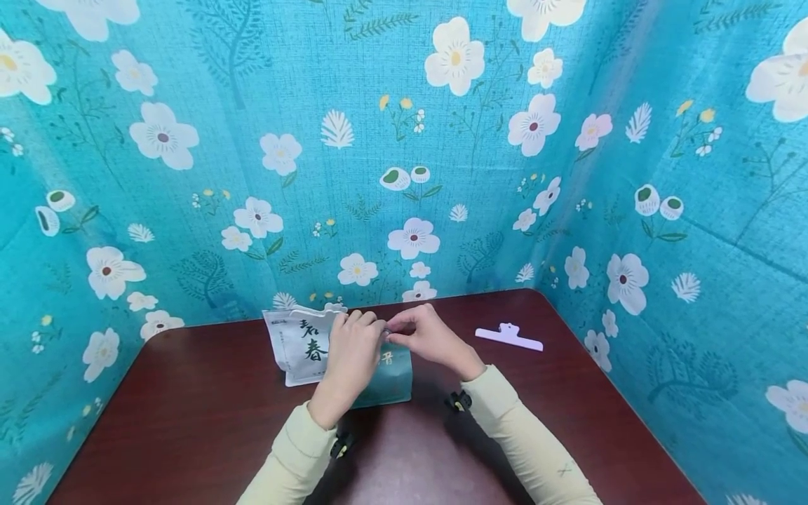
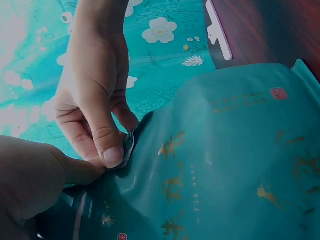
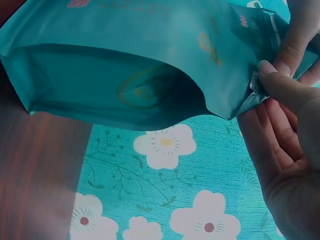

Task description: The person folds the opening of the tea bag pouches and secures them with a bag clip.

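Here both hands, left hand point(image 1: 349, 351) and right hand point(image 1: 424, 337), pinch teal bag point(image 3: 125, 65) top edge; fingers point(image 2: 107, 145) clamped on thin rim. Risk: slippery film slips out, bag tips on surface point(image 1: 189, 421).

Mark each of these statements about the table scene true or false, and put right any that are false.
1. Both hands pinch the top edge of the teal pouch. True: the left hand and the right hand meet at its top, fingertips on the edge.
2. The white pouch lies to the right of the teal one. False: it lies to its left, partly behind the left hand.
3. The white clip is clamped on the teal pouch. False: it lies by itself on the table, to the right of the hands.
4. The table top is dark reddish brown. True.
5. The backdrop is plain white. False: the backdrop is teal cloth printed with flowers.
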Demonstrator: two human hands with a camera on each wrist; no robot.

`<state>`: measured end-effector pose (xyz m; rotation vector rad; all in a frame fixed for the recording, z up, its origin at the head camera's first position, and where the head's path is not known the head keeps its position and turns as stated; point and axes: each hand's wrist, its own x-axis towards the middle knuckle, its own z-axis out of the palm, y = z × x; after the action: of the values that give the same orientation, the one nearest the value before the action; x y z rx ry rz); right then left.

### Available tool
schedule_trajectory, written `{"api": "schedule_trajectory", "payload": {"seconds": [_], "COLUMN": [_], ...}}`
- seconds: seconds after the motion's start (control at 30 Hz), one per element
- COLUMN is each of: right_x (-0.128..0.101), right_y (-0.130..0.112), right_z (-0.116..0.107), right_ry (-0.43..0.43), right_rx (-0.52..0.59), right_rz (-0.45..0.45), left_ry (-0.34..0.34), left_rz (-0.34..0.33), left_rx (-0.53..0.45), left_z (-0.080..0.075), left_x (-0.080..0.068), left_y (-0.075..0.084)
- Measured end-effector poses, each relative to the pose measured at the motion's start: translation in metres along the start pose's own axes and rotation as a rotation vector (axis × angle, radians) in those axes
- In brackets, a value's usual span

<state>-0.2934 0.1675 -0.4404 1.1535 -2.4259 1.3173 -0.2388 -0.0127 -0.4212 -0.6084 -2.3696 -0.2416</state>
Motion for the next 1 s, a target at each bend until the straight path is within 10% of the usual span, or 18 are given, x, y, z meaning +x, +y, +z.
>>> {"api": "schedule_trajectory", "payload": {"seconds": [0.37, 1.0], "right_x": [0.001, -0.004], "right_y": [-0.006, -0.007], "right_z": [0.003, 0.003], "right_ry": [0.013, 0.022], "right_rx": [-0.157, -0.136], "right_rz": [-0.061, -0.091], "left_ry": [0.176, 0.223], "left_rz": [-0.012, 0.069], "left_rx": [-0.021, -0.173], "left_z": [0.002, 0.008], "left_x": [-0.012, -0.010], "left_y": [0.003, -0.015]}}
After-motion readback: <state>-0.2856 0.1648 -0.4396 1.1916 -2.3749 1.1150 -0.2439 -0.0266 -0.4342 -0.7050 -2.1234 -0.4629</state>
